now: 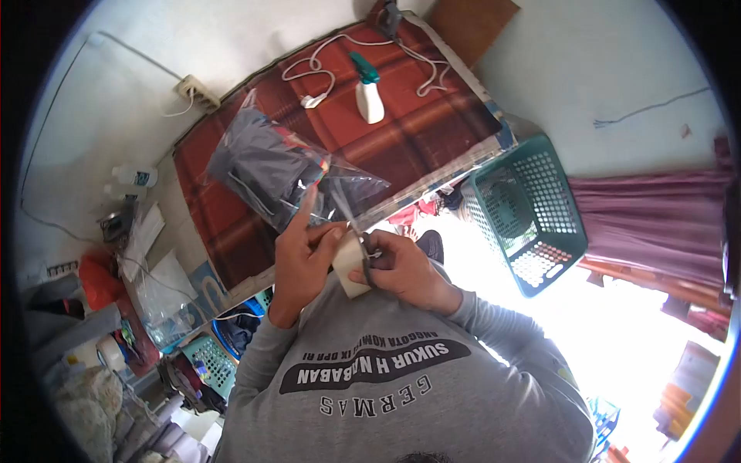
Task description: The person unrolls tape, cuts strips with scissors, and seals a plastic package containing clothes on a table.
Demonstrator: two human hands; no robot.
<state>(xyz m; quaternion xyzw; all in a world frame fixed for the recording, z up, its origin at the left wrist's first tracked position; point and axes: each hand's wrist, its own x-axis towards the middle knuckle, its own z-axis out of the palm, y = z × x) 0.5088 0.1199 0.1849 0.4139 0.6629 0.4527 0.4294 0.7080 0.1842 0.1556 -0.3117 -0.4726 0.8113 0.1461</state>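
My left hand (pixel 305 258) has its index finger stretched toward a clear plastic bag (pixel 255 166) with dark folded cloth inside. Its thumb and other fingers are closed at the lower end of a clear strip (pixel 345 202) that looks like tape and runs up to the bag. My right hand (pixel 405 270) is closed around a dark-handled tool (pixel 367 264) that looks like scissors. Between both hands is a cream-coloured block-like thing (pixel 351 270), perhaps a tape roll seen edge-on, with my right thumb against it. Fingers hide part of it.
The bag lies on a red patterned table (pixel 432 100). Farther back stand a white spray bottle with a green top (pixel 370 96) and a white cable with plug (pixel 312 100). A green perforated basket (pixel 532 216) is to the right; bottles and clutter line the left.
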